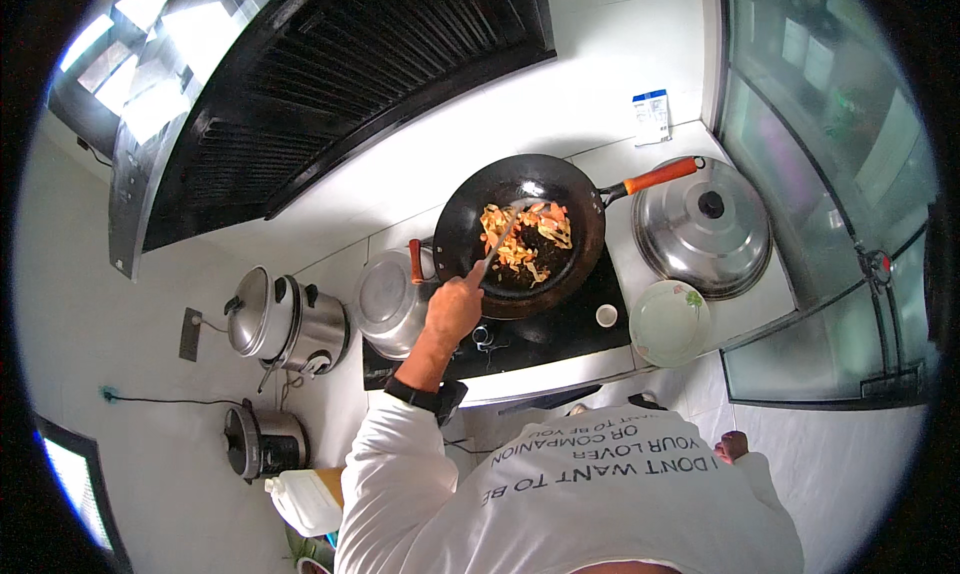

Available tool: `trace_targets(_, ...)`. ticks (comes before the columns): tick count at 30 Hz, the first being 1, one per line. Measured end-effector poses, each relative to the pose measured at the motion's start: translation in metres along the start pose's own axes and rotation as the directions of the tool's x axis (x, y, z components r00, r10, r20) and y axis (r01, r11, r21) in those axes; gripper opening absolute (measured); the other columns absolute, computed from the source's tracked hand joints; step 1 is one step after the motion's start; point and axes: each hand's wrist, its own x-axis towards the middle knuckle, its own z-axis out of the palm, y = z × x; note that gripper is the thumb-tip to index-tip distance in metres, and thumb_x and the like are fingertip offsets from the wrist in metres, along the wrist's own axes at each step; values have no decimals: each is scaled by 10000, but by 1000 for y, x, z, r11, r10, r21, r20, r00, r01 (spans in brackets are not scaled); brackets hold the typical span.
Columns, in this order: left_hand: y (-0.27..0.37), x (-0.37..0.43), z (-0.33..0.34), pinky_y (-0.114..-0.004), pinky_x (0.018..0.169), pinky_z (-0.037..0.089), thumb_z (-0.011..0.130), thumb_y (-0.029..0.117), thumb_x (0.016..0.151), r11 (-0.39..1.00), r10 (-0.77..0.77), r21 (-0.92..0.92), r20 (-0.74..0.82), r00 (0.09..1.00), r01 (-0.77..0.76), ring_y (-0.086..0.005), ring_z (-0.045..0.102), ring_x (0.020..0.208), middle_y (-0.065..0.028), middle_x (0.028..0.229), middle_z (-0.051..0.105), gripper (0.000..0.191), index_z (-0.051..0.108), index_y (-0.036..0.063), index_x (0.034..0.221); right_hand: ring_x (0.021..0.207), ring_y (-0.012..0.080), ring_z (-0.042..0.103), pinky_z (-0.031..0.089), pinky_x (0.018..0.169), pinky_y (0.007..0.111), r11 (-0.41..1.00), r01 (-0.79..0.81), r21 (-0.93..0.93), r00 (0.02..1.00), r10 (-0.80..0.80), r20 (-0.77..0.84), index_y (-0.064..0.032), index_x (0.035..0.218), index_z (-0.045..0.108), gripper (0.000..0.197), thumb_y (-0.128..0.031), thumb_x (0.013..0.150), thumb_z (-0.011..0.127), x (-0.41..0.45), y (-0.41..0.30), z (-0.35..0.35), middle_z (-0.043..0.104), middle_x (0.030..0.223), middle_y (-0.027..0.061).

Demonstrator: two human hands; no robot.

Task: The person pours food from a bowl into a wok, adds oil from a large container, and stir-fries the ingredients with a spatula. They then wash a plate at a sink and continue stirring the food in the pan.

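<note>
My left hand (454, 308) grips the handle of a spatula (501, 242), its metal shaft slanting into a black wok (525, 170). The blade's end is partly hidden among chopped, orange and yellowish food (517, 255) spread over the wok's bottom. The wok sits on a black glass cooktop (555, 341). Its long orange-red handle (660, 176) points right, and a short side handle (416, 261) is on the left. My right hand (732, 446) hangs low at my right side, away from the counter. Its fingers look curled, but the palm is hidden.
Left of the wok stands an upturned metal pot (390, 296). Right are a large domed lid (701, 229), a plate (670, 323) and a small white cup (606, 316). Two cookers (315, 326) and a plastic jug (304, 503) stand left. A range hood (360, 71) overhangs; a glass door (817, 161) borders the right.
</note>
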Motion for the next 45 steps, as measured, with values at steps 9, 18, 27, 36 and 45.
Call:
trace_targets(9, -69, -44, -7, -380, 488, 452, 505, 116, 712, 987, 134, 70, 125, 983, -144, -303, 547, 571, -150, 670, 534, 426, 384, 130, 1121, 426, 150, 457, 266, 322, 272, 963, -95, -252, 989, 63, -132, -138, 655, 422, 103, -76, 732, 396, -10, 21, 72, 449, 524, 48)
trace_targets(18, -111, -63, -7, -380, 459, 437, 497, 124, 719, 986, 164, 1, -27, 986, -164, -306, 532, 538, -140, 658, 520, 407, 399, 145, 1113, 483, 163, 475, 361, 365, 321, 963, -165, 215, 986, 163, 26, -122, 637, 451, 100, -138, 633, 550, -70, -22, 151, 479, 579, 6)
trace_targets(27, -133, -95, -31, -345, 442, 442, 477, 73, 699, 956, 254, 134, 79, 964, -263, -270, 537, 519, -122, 621, 518, 354, 475, 148, 1046, 495, 231, 507, 402, 450, 352, 981, -85, -171, 982, 54, -181, -110, 488, 499, 105, -203, 523, 532, -47, 10, 158, 513, 515, 59)
trace_targets(36, -121, -80, -12, -395, 528, 432, 527, 89, 689, 935, 288, -210, -14, 958, -284, -324, 534, 603, -164, 653, 533, 411, 437, 100, 1090, 551, 210, 554, 406, 456, 344, 976, -212, -52, 971, 205, -124, -96, 829, 470, 107, -145, 738, 442, -27, 23, 132, 559, 668, 92)
trace_targets(45, -122, -36, 29, -415, 549, 433, 515, 114, 708, 949, 88, -290, -124, 988, -121, -375, 514, 612, -198, 703, 536, 414, 409, 83, 1107, 552, 215, 563, 422, 435, 343, 926, -312, 213, 919, 351, -182, -75, 861, 476, 142, -116, 739, 418, -84, -76, 163, 561, 676, 118)
